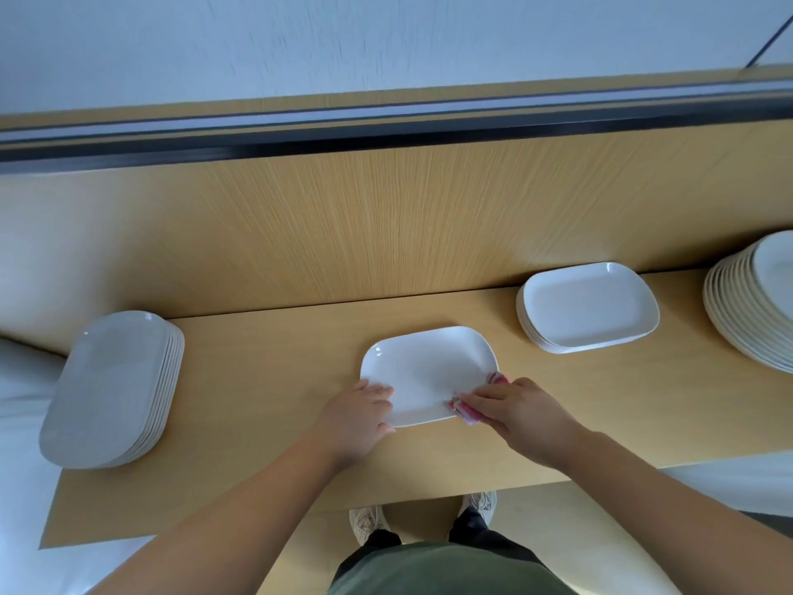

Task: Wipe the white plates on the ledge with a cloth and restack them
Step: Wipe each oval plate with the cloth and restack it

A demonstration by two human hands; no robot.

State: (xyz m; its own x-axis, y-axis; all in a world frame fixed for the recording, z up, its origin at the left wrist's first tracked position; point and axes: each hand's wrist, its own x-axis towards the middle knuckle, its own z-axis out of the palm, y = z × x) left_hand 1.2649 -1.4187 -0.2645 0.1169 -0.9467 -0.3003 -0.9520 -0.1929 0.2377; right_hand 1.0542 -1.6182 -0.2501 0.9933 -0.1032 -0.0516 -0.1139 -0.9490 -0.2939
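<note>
A single white rectangular plate (425,371) lies flat on the wooden ledge (266,423) in front of me. My left hand (358,416) grips the plate's near left edge, fingers curled over the rim. My right hand (521,414) presses a pink cloth (470,412) onto the plate's near right corner; most of the cloth is hidden under the hand. A stack of several white plates (116,388) sits at the ledge's left end. A second, lower stack (588,309) stands to the right, against the back panel.
A taller pile of round plates (755,302) stands at the far right, partly out of view. A wooden back panel (386,225) rises behind the ledge. The ledge's front edge is close to my body; my shoes show below it.
</note>
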